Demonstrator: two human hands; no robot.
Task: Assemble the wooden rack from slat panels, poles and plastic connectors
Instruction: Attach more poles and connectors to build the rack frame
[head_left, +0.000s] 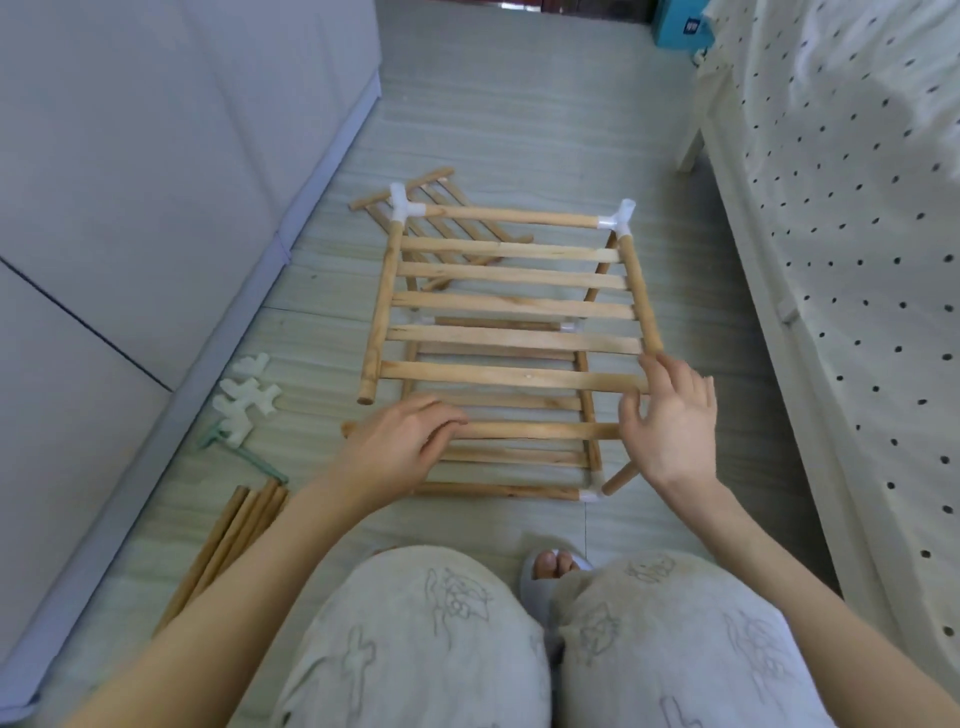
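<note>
Knees (519, 639) nearest; left hand (402, 441) loosely curled over a lower slat (540, 430), right hand (670, 415) grip open beside upper panel (511, 306).

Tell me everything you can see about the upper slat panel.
The upper slat panel is pale wood: five flat slats between two round side poles. White plastic connectors cap its far corners, joined by a far pole; the near pole ends are bare. It sits raised above a lower panel. The right hand touches its near right corner.
</note>
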